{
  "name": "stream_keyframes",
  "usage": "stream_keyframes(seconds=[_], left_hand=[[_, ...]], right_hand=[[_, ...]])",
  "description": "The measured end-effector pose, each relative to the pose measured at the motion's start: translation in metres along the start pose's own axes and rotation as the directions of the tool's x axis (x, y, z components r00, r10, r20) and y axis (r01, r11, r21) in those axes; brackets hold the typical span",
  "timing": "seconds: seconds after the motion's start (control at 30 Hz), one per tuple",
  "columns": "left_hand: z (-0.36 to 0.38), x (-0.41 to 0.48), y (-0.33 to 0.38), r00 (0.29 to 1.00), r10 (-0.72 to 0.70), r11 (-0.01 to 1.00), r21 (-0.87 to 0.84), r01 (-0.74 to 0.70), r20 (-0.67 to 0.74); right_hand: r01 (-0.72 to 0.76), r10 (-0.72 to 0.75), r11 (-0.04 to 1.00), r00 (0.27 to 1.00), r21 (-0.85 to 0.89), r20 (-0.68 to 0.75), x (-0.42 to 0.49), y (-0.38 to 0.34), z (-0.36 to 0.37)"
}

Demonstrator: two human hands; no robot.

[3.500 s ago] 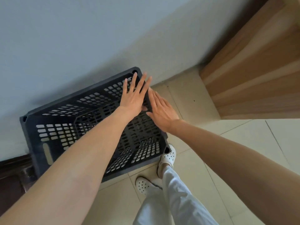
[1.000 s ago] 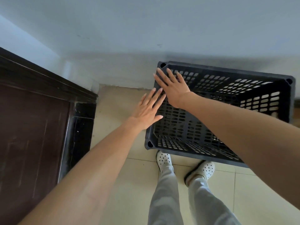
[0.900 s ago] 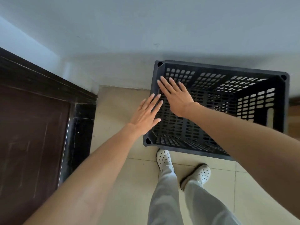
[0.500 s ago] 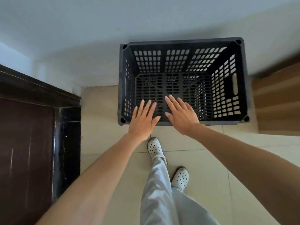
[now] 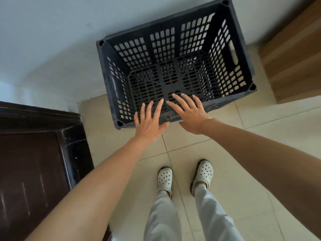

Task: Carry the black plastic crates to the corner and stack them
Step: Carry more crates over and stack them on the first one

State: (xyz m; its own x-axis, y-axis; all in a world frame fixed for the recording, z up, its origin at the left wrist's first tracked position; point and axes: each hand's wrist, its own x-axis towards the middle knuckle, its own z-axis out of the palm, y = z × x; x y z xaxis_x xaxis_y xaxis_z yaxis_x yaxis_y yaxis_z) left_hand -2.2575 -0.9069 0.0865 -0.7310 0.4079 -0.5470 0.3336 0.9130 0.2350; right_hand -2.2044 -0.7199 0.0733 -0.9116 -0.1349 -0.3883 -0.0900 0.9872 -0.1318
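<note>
A black perforated plastic crate (image 5: 231, 53) stands upright on the tiled floor against the pale wall, its open top facing me and nothing inside it. My left hand (image 5: 149, 120) hovers flat over the crate's near rim, fingers spread, holding nothing. My right hand (image 5: 189, 112) is beside it over the same near edge, palm down, fingers apart and empty. The two hands hide part of the near wall of the crate. No other crate is in sight.
A dark brown wooden door and frame (image 5: 34, 153) fills the left side. Light wooden furniture (image 5: 293, 54) stands to the right of the crate. My feet in white perforated clogs (image 5: 165, 180) stand on beige floor tiles (image 5: 243, 153) just behind the crate.
The view has swung so the crate now sits ahead of me. My hands have drawn back from inside the crate to above its near rim. Both feet now stand side by side.
</note>
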Motion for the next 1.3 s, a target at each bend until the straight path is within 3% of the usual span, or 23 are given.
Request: stream_keyframes(seconds=[0.13, 0.2, 0.37, 0.47, 0.63, 0.9, 1.13, 1.3], left_hand=[[-0.016, 0.004, 0.002, 0.976, -0.013, 0.999, 0.032, 0.006, 0.219], [-0.029, 0.004, 0.005, 0.961, 0.004, 0.996, 0.086, -0.029, 0.278], [-0.071, -0.007, 0.029, 0.935, 0.338, 0.916, 0.194, -0.352, 0.103], [-0.105, -0.02, 0.062, 0.915, 0.402, 0.902, 0.155, -0.404, 0.045], [-0.15, -0.052, 0.141, 0.838, 0.544, 0.803, 0.26, -0.537, 0.049], [-0.172, -0.125, 0.295, 0.64, 0.759, 0.562, 0.373, -0.738, 0.122], [-0.128, -0.203, 0.448, 0.418, 0.865, 0.271, 0.443, -0.855, 0.277], [-0.045, -0.288, 0.562, 0.293, 0.861, 0.102, 0.423, -0.9, 0.416]], right_hand=[[-0.099, 0.1, 0.995, 0.987, -0.014, 0.127, -0.004, -0.01, -0.016], [-0.184, 0.179, 0.982, 0.977, 0.036, 0.112, -0.012, -0.018, -0.026], [-0.323, 0.327, 0.919, 0.945, 0.224, 0.019, -0.07, -0.007, -0.05], [-0.451, 0.454, 0.839, 0.889, 0.304, 0.065, -0.115, 0.017, -0.073], [-0.584, 0.583, 0.723, 0.802, 0.368, 0.128, -0.2, 0.047, -0.12], [-0.716, 0.776, 0.472, 0.614, 0.515, 0.142, -0.357, 0.058, -0.159], [-0.78, 0.933, 0.2, 0.336, 0.593, 0.127, -0.526, 0.081, -0.149], [-0.775, 0.96, -0.038, 0.147, 0.631, 0.238, -0.66, 0.081, -0.094]])
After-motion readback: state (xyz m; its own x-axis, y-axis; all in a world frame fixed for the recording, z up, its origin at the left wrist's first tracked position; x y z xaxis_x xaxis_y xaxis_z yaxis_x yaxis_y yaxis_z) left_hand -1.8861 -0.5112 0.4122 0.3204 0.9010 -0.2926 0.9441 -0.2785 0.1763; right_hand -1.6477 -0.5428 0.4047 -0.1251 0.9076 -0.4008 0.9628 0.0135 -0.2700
